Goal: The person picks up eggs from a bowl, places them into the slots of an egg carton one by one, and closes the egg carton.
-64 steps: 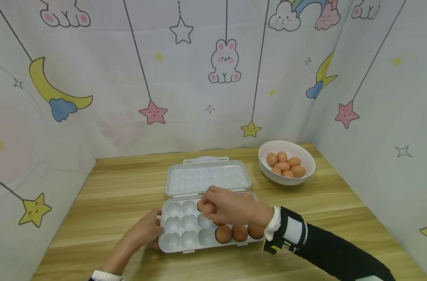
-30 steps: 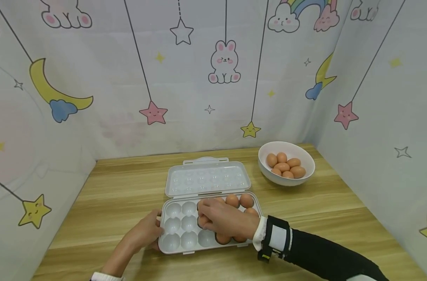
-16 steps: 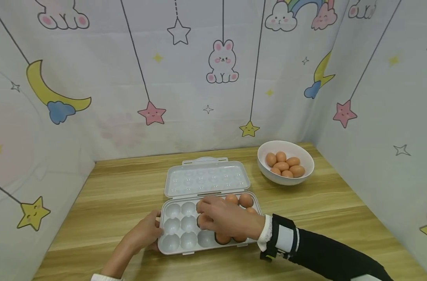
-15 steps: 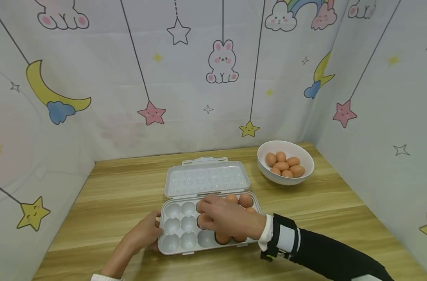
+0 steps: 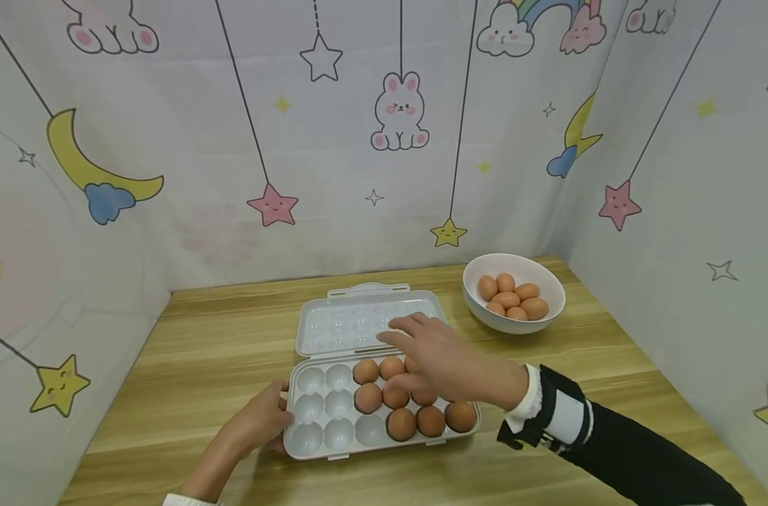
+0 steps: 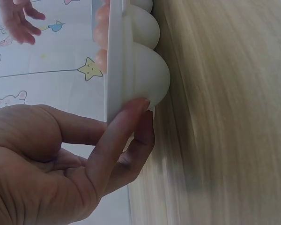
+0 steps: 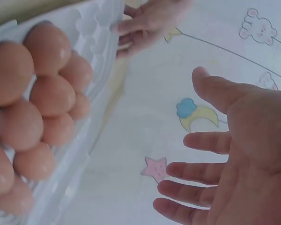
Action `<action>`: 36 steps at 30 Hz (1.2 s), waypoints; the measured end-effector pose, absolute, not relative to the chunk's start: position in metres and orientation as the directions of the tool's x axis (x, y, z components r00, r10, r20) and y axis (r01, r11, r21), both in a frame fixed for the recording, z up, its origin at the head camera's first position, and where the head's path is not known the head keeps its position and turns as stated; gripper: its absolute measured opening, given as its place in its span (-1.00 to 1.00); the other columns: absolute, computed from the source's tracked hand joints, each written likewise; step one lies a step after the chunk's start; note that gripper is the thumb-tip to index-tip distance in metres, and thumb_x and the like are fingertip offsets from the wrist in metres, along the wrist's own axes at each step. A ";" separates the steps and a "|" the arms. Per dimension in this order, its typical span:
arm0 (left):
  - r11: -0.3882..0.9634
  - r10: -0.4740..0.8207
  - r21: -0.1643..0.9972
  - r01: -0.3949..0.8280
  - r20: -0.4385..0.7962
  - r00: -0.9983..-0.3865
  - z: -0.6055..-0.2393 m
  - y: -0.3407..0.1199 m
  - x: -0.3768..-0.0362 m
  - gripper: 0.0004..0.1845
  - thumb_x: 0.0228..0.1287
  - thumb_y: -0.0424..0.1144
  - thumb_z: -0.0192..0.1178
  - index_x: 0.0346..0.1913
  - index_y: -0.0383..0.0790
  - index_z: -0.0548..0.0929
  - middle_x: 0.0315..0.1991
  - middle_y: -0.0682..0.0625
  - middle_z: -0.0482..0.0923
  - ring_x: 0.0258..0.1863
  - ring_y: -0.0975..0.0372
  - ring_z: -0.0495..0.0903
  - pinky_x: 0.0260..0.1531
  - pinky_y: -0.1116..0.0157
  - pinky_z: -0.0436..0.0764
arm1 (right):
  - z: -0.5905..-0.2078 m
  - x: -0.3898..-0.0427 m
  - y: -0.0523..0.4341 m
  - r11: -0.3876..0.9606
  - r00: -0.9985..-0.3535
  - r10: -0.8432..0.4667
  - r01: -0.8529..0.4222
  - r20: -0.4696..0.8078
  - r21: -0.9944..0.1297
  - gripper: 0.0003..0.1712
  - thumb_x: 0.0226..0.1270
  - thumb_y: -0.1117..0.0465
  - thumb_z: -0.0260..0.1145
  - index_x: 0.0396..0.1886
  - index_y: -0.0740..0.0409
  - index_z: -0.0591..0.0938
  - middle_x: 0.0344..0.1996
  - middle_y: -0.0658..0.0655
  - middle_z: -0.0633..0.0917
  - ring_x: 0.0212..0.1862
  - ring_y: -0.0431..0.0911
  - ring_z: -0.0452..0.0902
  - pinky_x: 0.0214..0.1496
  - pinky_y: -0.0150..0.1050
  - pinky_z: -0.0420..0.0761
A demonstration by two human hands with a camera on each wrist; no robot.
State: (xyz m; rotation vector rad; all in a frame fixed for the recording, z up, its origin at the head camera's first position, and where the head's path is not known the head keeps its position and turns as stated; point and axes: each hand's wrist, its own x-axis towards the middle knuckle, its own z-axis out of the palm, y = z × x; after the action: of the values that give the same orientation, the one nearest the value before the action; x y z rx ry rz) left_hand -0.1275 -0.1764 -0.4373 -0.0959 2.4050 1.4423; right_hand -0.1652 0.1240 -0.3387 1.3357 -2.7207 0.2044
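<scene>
No text, label, brand or number can be read in any view; the white rectangular panel (image 5: pixel 565 416) on the black wrist strap (image 5: pixel 559 383) seems blank, though fine print might escape notice.

pale cloth walls (image 5: pixel 333 246) are enclosing a wood-grain table (image 5: pixel 219 323) on three sides; across the back one, a printed winking bunny (image 5: pixel 400 119), a pink star (image 5: pixel 272 205) and a yellow star (image 5: pixel 448 233) are dangling from drawn strings under soft light.

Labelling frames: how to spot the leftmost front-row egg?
On the table lies an open white carton. In its front row, lowest in the head view, take the egg with an empty cup on its left; the row's other eggs lack one.
</scene>
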 end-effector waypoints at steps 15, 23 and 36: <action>0.467 0.121 0.852 -0.235 -0.325 -0.938 -0.437 -0.176 -0.126 -0.44 0.12 -0.64 -0.02 0.22 -0.56 0.14 -0.26 -0.30 0.41 -0.45 0.06 0.57 -0.63 0.14 0.66 | -0.296 -0.174 0.177 0.726 -0.716 -0.668 -0.687 0.203 -0.028 0.04 0.01 -0.42 0.19 0.45 -0.23 0.05 0.41 0.14 0.07 0.41 0.12 -0.08 0.26 0.23 0.20; 0.460 0.116 0.854 -0.244 -0.331 -0.937 -0.435 -0.176 -0.126 -0.44 0.12 -0.64 -0.02 0.23 -0.56 0.13 -0.26 -0.30 0.42 -0.46 0.05 0.58 -0.64 0.13 0.65 | -0.287 -0.191 0.208 0.816 -0.802 -0.568 -0.578 0.183 -0.003 0.12 -0.05 -0.56 0.06 0.47 -0.22 0.00 0.43 0.21 -0.01 0.42 0.18 -0.21 0.28 0.37 -0.03; 0.445 0.115 0.860 -0.248 -0.329 -0.937 -0.437 -0.175 -0.128 -0.44 0.13 -0.64 -0.03 0.22 -0.57 0.11 -0.26 -0.33 0.42 -0.43 0.03 0.59 -0.62 0.11 0.66 | -0.304 -0.248 0.256 0.901 -0.894 -0.420 -0.431 0.154 -0.049 -0.07 0.19 -0.44 -0.03 0.46 -0.11 0.09 0.43 0.25 -0.02 0.40 0.28 -0.26 0.17 0.51 -0.08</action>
State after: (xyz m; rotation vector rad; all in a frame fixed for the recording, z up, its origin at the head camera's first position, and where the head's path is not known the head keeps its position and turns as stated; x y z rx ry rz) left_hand -0.1278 -0.1747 -0.4366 -0.1128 2.3612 1.4899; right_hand -0.2476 0.2559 -0.3038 0.6585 -2.9259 0.1237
